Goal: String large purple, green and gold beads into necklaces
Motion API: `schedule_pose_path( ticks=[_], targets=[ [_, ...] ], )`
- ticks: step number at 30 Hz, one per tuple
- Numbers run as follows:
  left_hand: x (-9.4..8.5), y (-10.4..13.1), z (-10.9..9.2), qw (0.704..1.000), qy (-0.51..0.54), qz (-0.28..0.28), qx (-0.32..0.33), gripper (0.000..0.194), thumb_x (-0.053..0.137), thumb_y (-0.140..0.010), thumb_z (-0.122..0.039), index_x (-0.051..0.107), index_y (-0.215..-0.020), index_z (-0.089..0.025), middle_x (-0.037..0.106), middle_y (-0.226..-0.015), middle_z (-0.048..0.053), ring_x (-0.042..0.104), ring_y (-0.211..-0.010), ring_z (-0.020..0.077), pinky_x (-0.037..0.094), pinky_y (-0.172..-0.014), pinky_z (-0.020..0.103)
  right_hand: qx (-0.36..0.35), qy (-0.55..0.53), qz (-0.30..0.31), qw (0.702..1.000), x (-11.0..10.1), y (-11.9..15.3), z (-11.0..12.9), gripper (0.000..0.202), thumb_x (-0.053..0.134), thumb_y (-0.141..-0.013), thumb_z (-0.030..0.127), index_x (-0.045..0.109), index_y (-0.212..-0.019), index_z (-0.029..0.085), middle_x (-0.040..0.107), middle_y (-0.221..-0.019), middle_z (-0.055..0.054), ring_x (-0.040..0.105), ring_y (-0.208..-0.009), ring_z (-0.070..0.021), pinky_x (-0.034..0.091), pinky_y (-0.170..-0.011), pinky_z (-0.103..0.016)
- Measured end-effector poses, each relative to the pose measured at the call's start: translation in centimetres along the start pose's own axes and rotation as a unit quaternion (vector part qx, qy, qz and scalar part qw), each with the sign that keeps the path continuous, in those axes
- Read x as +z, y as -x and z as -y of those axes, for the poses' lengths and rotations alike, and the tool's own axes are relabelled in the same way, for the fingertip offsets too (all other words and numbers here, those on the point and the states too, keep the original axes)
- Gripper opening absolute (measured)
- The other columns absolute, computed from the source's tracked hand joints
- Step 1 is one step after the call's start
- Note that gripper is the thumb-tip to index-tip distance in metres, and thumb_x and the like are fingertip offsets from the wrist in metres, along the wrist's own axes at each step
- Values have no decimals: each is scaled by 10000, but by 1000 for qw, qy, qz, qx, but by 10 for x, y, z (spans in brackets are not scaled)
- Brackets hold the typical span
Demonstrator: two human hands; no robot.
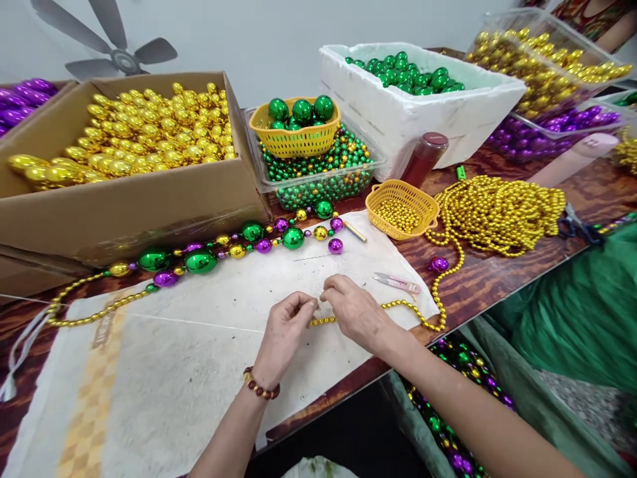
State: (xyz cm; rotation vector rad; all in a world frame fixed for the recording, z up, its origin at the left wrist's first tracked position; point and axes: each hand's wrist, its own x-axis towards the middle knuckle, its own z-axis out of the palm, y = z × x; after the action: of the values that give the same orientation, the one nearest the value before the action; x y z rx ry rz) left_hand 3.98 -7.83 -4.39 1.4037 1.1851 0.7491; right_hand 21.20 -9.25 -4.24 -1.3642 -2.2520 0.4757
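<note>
My left hand [288, 325], fingers pinched, is at the end of a gold bead strand [323, 321] low over the white cloth [199, 372]. A thin white thread [199, 323] runs in from the left to this hand. Just to the right, my right hand [355, 312] is closed above the same strand; whatever its fingertips pinch is too small to make out. From under it the strand curves right toward a gold bead heap [502, 212]. Thread snips [397, 282] lie beside my right hand. Behind the hands rests a purple bead [335, 246].
A strung necklace of large beads [200, 261] lies along a cardboard box [149, 199] of gold beads. Farther back stand a foam box [423, 126] of green beads and a clear tub [318, 192]. A yellow basket [403, 229] holds small gold beads. Scissors [577, 226] lie far right.
</note>
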Motion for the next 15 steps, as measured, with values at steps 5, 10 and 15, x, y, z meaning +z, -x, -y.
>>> schedule_pose_path(
  ticks=[5, 10, 15],
  targets=[
    [6, 5, 6, 996, 89, -6, 7, 185, 575, -878, -333, 623, -796, -173, 549, -696, -18, 474, -688, 119, 392, -666, 237, 87, -323, -106, 936, 16, -1, 3, 183, 506, -925, 187, 680, -981, 168, 593, -1087, -87, 553, -1056, -190, 447, -918, -337],
    [15, 11, 5, 991, 124, -44, -6, 204, 580, -876, -327, 628, -759, -166, 530, -645, -16, 463, -655, 116, 378, -649, 239, 211, -536, -203, 792, 30, -4, 16, 70, 644, -822, 218, 672, -769, 180, 604, -993, -36, 587, -943, -170, 451, -858, -299],
    [18, 11, -1, 963, 265, -47, -25, 207, 566, -884, -313, 603, -746, -163, 476, -615, -23, 446, -636, 108, 379, -653, 245, 170, -500, -202, 825, 24, 2, 22, 71, 572, -887, 245, 618, -855, 201, 554, -1099, -37, 512, -1126, -179, 359, -1002, -321]
  ],
)
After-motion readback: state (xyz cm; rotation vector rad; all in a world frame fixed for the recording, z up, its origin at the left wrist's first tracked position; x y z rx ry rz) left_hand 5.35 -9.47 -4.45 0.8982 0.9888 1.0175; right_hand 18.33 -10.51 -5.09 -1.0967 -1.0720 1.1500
